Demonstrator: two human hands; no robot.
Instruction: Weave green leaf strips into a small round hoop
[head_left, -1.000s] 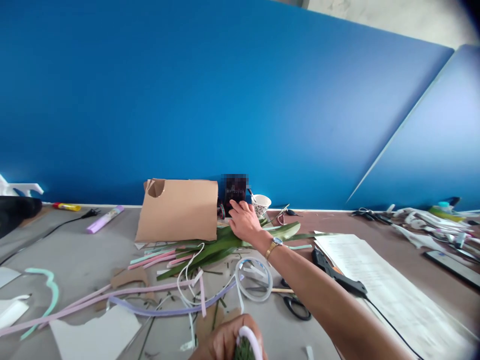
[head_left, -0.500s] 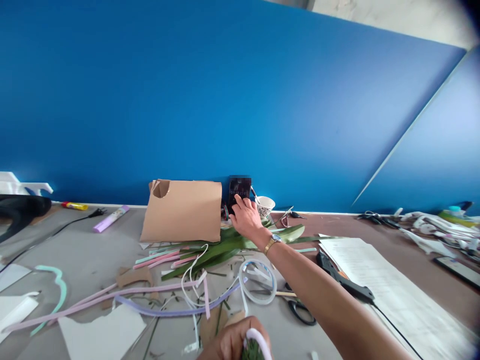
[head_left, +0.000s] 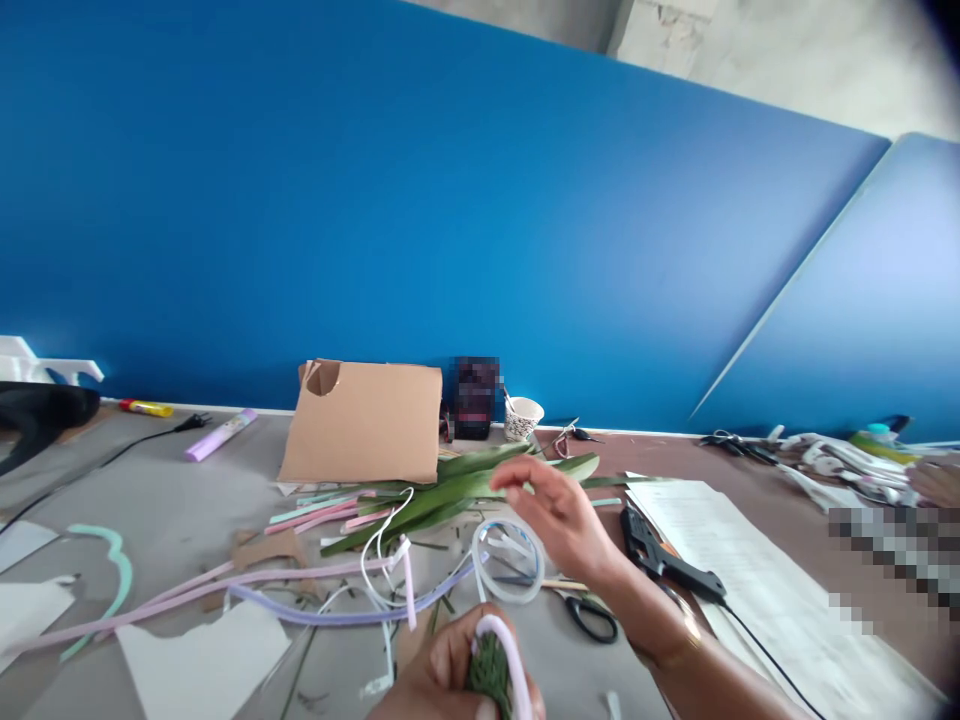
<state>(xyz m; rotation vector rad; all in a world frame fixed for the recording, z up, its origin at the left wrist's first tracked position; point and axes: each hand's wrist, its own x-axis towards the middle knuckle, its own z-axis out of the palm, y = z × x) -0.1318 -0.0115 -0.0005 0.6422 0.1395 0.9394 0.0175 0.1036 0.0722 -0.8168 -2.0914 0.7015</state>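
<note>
My left hand (head_left: 442, 665), at the bottom middle, is closed around a green leafy bundle (head_left: 491, 672). A pale pink strip (head_left: 506, 640) curves over the top of that bundle. Above the table to its right is my right hand (head_left: 559, 515), with nothing in it and its fingers loosely bent and apart. It hovers by the long green leaves (head_left: 457, 495) and a clear roll of tape (head_left: 541, 570). Behind the leaves a phone (head_left: 475, 400), its screen blurred out, leans against the blue partition, beside a patterned paper cup (head_left: 523, 418) with a pen in it.
A cardboard piece (head_left: 364, 425) stands at the back. Black scissors (head_left: 592, 620), a corded glue gun (head_left: 667, 560) and paper sheets (head_left: 720, 530) lie on the right. Coloured strips (head_left: 337, 615) and white card scraps (head_left: 202, 665) cover the left. Another person's hand (head_left: 937, 480) shows at the right edge.
My right hand has drawn back from the phone, toward me and to the right. My left hand has risen slightly, showing more of the green bundle. Another person's hand has appeared at right.
</note>
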